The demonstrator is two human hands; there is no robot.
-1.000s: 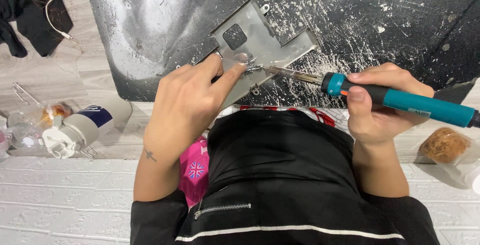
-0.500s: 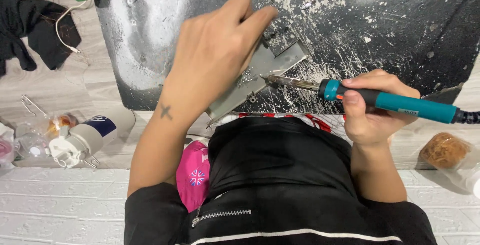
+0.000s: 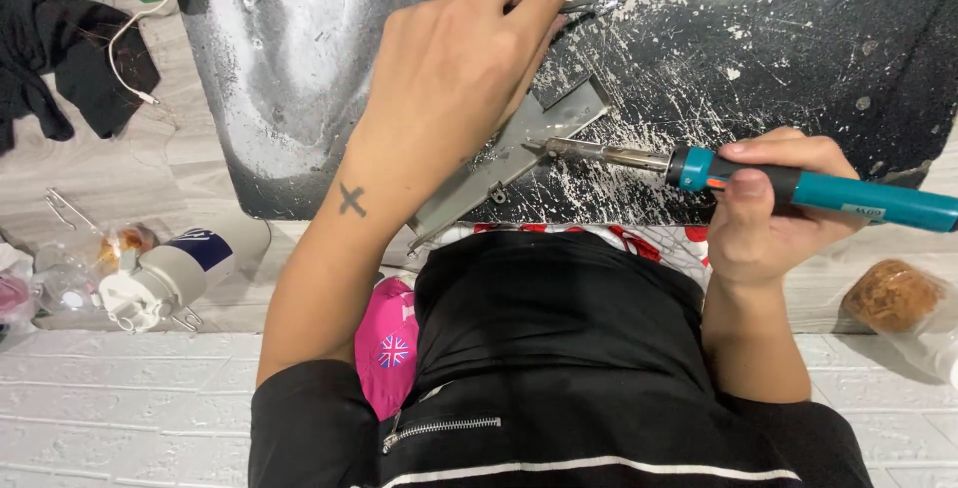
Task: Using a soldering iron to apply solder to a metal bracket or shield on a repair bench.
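Your right hand (image 3: 763, 209) is closed around the soldering iron (image 3: 798, 181), its tip resting on the metal bracket (image 3: 519, 154), while your left hand (image 3: 454, 69) pinches tweezers (image 3: 579, 11) beyond it.

The light is bright, even and soft, with only faint shadows. A pale sheen spreads across the dark mat (image 3: 299, 69), just left of the left hand (image 3: 454, 79). That hand looks slightly smeared at the fingertips; the rest is sharp. Straight lines bow a little far from the mat.
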